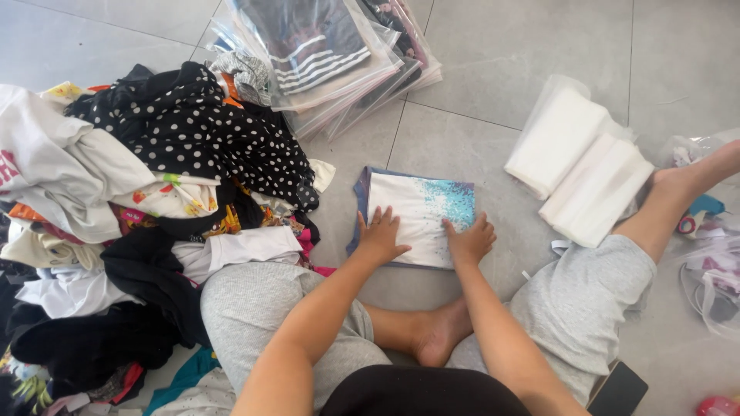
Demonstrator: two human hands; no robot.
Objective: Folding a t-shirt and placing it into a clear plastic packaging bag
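A folded garment (420,208), white with a teal speckled patch and a dark blue edge, lies flat on the grey tiled floor in front of my crossed legs. My left hand (379,233) presses palm-down on its near left part with fingers spread. My right hand (470,239) rests flat on its near right edge, fingers curled slightly. Neither hand grips anything.
A big heap of loose clothes (139,200), topped by a black polka-dot piece (200,131), fills the left. Clear bags holding packed garments (324,54) lie at the top. A stack of empty white bags (582,166) sits to the right. A dark phone (619,390) lies near my right knee.
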